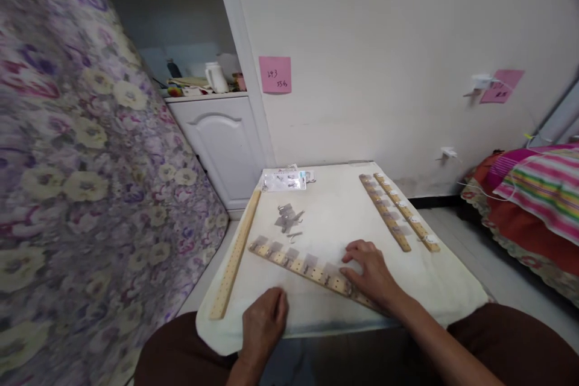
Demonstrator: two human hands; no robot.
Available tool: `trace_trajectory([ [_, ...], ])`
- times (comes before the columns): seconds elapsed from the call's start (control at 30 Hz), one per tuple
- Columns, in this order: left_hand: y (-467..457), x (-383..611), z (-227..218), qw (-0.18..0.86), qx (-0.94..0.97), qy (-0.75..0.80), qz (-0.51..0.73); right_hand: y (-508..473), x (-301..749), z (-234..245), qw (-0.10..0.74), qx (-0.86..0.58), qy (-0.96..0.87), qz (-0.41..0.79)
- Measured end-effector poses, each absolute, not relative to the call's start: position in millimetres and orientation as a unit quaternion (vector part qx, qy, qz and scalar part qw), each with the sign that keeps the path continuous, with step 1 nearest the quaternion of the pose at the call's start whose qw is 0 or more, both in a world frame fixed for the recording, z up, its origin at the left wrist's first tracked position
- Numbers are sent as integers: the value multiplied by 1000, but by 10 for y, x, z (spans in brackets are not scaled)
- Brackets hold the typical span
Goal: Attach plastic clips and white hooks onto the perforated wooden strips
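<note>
Hooked wooden strip (298, 265) lies slantwise across the front half of the table (429, 283), its left end near the front-left corner and its right end close to the front edge. Your right hand (368, 274) lies flat on that right end with the fingers apart, pressing on it and not clamped round it. Your left hand (265, 322) sits at the front edge with the fingers curled; you cannot tell whether it pinches the cloth or just rests. Risk as I judge it: with only a flat press, the strip can pivot or skid on the cloth and its near end can go over the front edge. Tugging the cloth would shift everything on it. Loose metal hooks (287, 218) sit just behind the strip, mid-table, so a sweep of the strip could scatter them. Bare strip (237, 253) along the left edge looks easy to knock off. Two finished strips (393, 211) at the right edge and the packet (284, 180) at the far edge are well apart, so low risk.
</note>
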State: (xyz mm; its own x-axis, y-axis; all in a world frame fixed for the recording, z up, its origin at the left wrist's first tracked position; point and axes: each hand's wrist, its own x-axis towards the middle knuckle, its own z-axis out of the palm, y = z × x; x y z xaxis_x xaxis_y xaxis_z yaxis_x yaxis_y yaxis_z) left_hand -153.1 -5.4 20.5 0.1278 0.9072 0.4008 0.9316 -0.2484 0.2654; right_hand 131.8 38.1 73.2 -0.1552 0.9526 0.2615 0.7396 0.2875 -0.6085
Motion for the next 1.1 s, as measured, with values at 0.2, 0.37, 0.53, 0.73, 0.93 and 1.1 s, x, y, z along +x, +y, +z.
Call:
trace_trajectory([
  [0.2, -45, -1540, 98, 48, -751, -613, -241, 411, 647, 675, 210, -572, -784, 115],
  [0.37, -59, -1563, 67, 46, -756, -608, -238, 463, 499, 622, 162, -586, -789, 93],
  [0.53, -59, -1577, 41, 41, -760, -605, -233, 484, 440, 594, 138, -595, -787, 85],
  [0.73, -47, -1602, -14, 58, -770, -584, -251, 507, 415, 557, 148, -598, -783, 85],
  [0.93, -63, -1597, 7, 63, -764, -592, -249, 463, 497, 588, 174, -606, -770, 97],
  [1.1, -59, -1586, 36, 53, -761, -596, -251, 474, 611, 718, 184, -618, -759, 90],
])
